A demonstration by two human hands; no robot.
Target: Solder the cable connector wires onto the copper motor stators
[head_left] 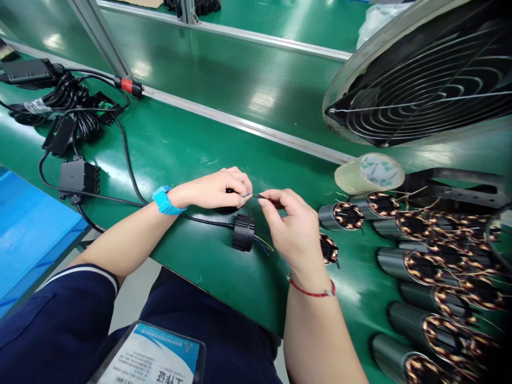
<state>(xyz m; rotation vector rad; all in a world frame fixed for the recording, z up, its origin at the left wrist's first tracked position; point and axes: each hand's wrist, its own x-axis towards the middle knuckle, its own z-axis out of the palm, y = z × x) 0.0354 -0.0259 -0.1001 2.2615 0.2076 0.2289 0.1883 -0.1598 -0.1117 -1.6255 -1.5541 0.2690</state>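
Note:
My left hand point(224, 188) is closed round a black part, mostly hidden by its fingers, with thin coloured wires point(247, 196) sticking out of its grip. Thumb and finger of my right hand point(291, 224) pinch a thin dark strand point(257, 196) whose tip meets or nearly meets those wires; I cannot tell if it is a wire or a sleeve. Just below the hands, a round black ribbed fitting point(243, 233) rests on the bench with blue and yellow-green wire ends point(264, 244) coming out of it. A black cable point(208, 221) runs into its left side.
Several motor stators with copper windings point(424, 266) crowd the right side. Behind them are a roll of clear tape point(368, 173) and a large fan point(424, 80). Coiled black cables point(76, 101) and a black box point(78, 177) lie left, near a blue sheet point(32, 240).

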